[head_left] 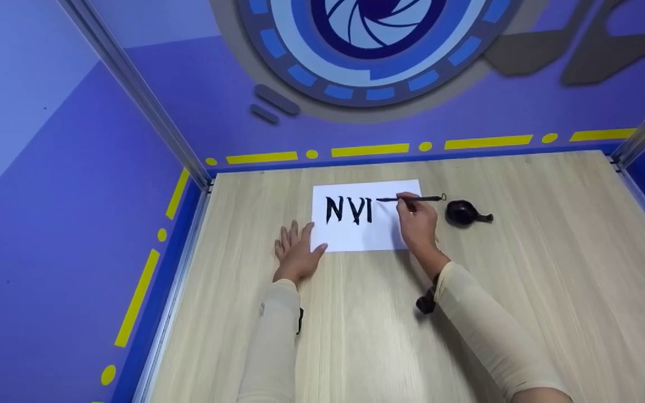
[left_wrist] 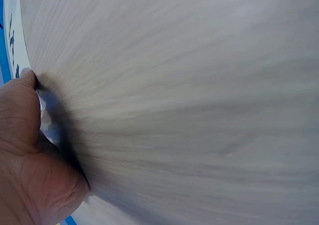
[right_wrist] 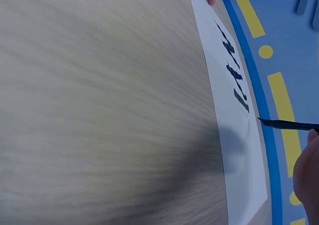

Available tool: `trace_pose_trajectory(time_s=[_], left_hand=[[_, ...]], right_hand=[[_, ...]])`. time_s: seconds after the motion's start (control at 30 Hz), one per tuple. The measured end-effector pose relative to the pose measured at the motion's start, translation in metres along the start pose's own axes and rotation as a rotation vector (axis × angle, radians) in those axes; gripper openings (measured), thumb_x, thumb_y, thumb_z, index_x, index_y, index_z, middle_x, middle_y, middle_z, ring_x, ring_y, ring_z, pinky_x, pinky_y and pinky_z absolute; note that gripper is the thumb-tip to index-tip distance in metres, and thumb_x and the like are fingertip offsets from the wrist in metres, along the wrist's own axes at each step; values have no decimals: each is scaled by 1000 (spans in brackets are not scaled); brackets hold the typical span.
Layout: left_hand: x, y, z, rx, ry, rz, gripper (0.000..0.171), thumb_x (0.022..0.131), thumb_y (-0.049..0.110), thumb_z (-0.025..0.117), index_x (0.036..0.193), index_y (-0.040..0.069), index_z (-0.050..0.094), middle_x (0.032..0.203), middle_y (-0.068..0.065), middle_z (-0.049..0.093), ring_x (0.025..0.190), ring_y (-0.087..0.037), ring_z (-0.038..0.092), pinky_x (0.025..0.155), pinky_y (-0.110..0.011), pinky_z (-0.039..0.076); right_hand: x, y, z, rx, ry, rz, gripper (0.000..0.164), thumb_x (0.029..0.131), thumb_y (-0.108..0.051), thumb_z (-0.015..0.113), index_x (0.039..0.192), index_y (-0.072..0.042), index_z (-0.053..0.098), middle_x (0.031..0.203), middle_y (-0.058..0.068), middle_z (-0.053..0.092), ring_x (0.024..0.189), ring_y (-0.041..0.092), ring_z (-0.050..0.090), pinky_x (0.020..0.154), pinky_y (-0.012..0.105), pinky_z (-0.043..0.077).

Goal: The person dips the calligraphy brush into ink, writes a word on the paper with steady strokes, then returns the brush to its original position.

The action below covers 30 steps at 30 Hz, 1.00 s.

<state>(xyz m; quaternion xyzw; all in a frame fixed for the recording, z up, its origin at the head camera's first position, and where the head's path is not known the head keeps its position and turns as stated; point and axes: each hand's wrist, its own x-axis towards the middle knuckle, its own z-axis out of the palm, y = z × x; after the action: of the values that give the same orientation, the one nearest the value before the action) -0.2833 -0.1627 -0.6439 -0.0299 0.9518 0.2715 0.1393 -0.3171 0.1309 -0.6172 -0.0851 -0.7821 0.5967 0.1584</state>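
A white sheet of paper (head_left: 356, 238) lies on the table with black brush strokes (head_left: 349, 210) across its left and middle part, reading like "NVI". My right hand (head_left: 419, 224) pinches a dark writing brush (head_left: 426, 198), its tip pointing left, near the top of the last stroke. In the right wrist view the brush (right_wrist: 289, 125) has a black pointed tip; whether it touches the paper cannot be told. At the paper's lower left corner my left hand (head_left: 298, 254) rests with spread fingers, the thumb on the paper's edge. The left wrist view shows that hand (left_wrist: 30, 155) flat on the wood.
Right of the paper stands a small dark round pot with a handle (head_left: 461, 214); its contents cannot be made out. The pale wooden table (head_left: 356, 336) meets blue-purple panels (head_left: 188, 106) at the back and sides. A black wrist device (head_left: 426, 303) hangs by the right wrist.
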Motion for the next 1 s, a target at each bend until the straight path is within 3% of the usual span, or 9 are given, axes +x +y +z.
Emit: trace_pose_trajectory(time_s=[0.2, 0.7, 1.0], left_hand=[[-1, -2, 1, 10, -4, -4, 74, 109, 61, 49, 172, 37, 19, 183, -9, -9, 168, -40, -19, 134, -65, -10], [-4, 2, -1, -29, -1, 1, 73, 109, 57, 52, 171, 36, 21, 183, -9, -9, 168, -38, -20, 134, -63, -13], [-5, 3, -3, -36, 3, 4, 74, 109, 58, 52, 172, 35, 21, 183, -10, -9, 168, -39, -20, 134, -63, -12]], right_hand=[[0, 0, 0, -31, -5, -12, 23, 105, -20, 65, 119, -12, 80, 119, 13, 79, 105, 24, 70, 93, 35, 53], [0, 3, -1, -25, 33, -38, 22, 103, -17, 67, 117, -9, 82, 113, 16, 81, 97, 20, 68, 84, 20, 49], [-1, 3, 1, -6, 20, -40, 21, 103, -18, 68, 116, -10, 81, 115, 15, 80, 100, 20, 68, 86, 24, 51]])
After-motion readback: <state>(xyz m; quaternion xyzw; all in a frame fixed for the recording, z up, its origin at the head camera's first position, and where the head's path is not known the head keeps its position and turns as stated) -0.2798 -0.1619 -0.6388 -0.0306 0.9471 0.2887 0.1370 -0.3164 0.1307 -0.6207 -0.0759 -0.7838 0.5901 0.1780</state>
